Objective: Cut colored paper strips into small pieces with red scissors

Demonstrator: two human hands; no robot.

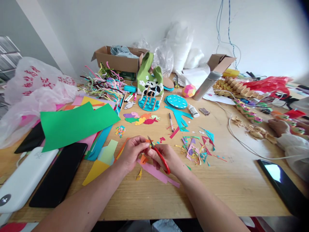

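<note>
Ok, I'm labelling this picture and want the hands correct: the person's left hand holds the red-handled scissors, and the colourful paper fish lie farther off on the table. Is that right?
Not quite: the head view shows the right hand, not the left hand, holding the red-handled scissors. The colourful paper fish do lie farther off on the table.
</note>
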